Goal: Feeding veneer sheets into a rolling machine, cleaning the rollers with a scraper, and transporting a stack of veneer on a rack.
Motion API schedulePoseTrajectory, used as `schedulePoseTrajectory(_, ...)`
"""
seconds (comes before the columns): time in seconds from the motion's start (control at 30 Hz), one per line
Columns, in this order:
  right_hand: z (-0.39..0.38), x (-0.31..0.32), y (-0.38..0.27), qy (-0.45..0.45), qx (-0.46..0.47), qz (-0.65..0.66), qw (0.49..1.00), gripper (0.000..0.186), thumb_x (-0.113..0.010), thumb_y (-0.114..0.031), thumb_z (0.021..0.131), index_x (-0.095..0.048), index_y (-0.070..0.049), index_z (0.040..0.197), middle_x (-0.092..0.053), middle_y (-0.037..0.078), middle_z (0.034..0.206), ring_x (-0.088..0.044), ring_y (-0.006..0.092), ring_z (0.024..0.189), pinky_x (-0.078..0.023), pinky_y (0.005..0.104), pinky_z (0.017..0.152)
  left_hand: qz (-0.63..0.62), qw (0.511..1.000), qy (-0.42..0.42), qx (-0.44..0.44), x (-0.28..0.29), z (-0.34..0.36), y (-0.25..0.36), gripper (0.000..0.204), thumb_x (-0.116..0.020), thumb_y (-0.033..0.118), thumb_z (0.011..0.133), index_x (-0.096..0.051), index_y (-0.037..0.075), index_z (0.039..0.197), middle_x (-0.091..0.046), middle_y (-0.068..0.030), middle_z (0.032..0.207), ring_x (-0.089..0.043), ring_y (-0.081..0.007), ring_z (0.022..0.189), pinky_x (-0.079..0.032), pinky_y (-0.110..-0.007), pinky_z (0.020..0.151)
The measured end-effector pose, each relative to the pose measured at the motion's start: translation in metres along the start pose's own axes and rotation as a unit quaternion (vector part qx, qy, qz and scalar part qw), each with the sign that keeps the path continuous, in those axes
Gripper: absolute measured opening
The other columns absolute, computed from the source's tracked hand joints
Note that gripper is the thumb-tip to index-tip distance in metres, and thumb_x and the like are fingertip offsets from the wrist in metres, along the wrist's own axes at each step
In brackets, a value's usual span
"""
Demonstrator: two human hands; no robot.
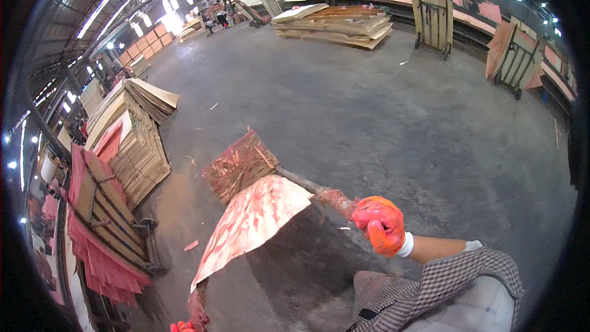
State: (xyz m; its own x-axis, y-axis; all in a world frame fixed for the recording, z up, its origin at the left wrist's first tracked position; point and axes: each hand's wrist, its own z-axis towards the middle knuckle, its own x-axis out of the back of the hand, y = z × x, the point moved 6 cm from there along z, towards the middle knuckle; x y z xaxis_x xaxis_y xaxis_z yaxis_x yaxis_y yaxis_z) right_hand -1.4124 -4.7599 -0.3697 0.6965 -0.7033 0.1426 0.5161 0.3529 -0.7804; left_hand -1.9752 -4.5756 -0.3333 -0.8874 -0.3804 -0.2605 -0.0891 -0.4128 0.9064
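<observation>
My right hand (378, 224), in an orange-red glove, is closed around the end of a red-stained, wrapped handle (335, 200). A thin grey bar runs from this handle to a rough red-brown board (239, 166) ahead of me. Against the board's near side lies a pale veneer sheet (255, 215) streaked with pink, bending down toward the left. At the lower edge, only the gloved fingers of my left hand (182, 327) show. They are curled at a second red-stained handle (198, 307), and the rest of that hand is cut off.
On the left stand a trolley (110, 209) with pink sheets and a tall veneer stack (138, 147). Another stack (335, 24) lies at the far side, with upright trolleys (433, 21) to its right. A long conveyor-like line curves behind. Scraps (192, 245) litter the grey floor (344, 110).
</observation>
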Motion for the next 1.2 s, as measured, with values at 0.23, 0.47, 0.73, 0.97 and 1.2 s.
schedulePoseTrajectory(0.23,0.06,-0.007,0.014,0.048,0.056,0.0,0.997,0.02,-0.052,0.003,0.08,-0.068,-0.003,0.092,-0.068,0.006,0.079,-0.065,0.0296,0.076,-0.054,0.0443,0.083,0.005,0.998,-0.031,0.049,-0.047,0.03,0.009,0.08,-0.033,0.067,0.1,-0.064,-0.002,0.125,-0.063,-0.0092,0.077,-0.056,-0.0215,0.07,-0.051,-0.035,0.062)
schedulePoseTrajectory(0.47,0.128,-0.059,0.087,0.056,0.021,-0.044,0.997,0.015,-0.054,0.003,0.087,-0.067,-0.003,0.091,-0.067,0.008,0.079,-0.064,0.0279,0.075,-0.053,0.0408,0.078,0.093,0.995,-0.01,0.021,-0.123,0.09,-0.058,0.068,-0.038,0.055,0.106,-0.055,-0.005,0.133,-0.061,-0.0032,0.084,-0.062,-0.0225,0.101,-0.046,-0.037,0.1)
schedulePoseTrajectory(0.73,0.195,-0.096,0.229,0.176,-0.148,0.127,0.965,0.024,-0.045,-0.011,0.101,-0.064,-0.002,0.09,-0.066,0.008,0.088,-0.06,0.0173,0.08,-0.049,0.0303,0.07,0.015,0.999,-0.009,-0.039,-0.244,0.134,-0.152,0.071,-0.034,0.058,0.105,-0.066,-0.005,0.114,-0.059,-0.0046,0.069,-0.061,-0.0206,0.08,-0.049,-0.038,0.085)
schedulePoseTrajectory(0.97,0.271,-0.128,0.35,0.181,-0.201,0.045,0.962,0.029,-0.048,-0.022,0.105,-0.066,-0.002,0.094,-0.065,0.005,0.091,-0.06,0.0146,0.082,-0.05,0.0295,0.073,0.036,0.997,-0.037,-0.058,-0.356,0.175,-0.238,0.069,-0.034,0.056,0.105,-0.068,-0.004,0.11,-0.061,-0.0055,0.069,-0.061,-0.0199,0.075,-0.048,-0.034,0.079)
schedulePoseTrajectory(1.2,0.38,-0.183,0.442,0.201,-0.175,-0.035,0.963,0.029,-0.048,-0.021,0.104,-0.066,-0.002,0.093,-0.067,0.006,0.09,-0.062,0.0179,0.085,-0.049,0.0321,0.081,0.056,0.997,-0.042,-0.039,-0.467,0.267,-0.311,0.064,-0.036,0.051,0.107,-0.061,-0.006,0.119,-0.058,-0.0049,0.072,-0.06,-0.0206,0.078,-0.05,-0.035,0.081)
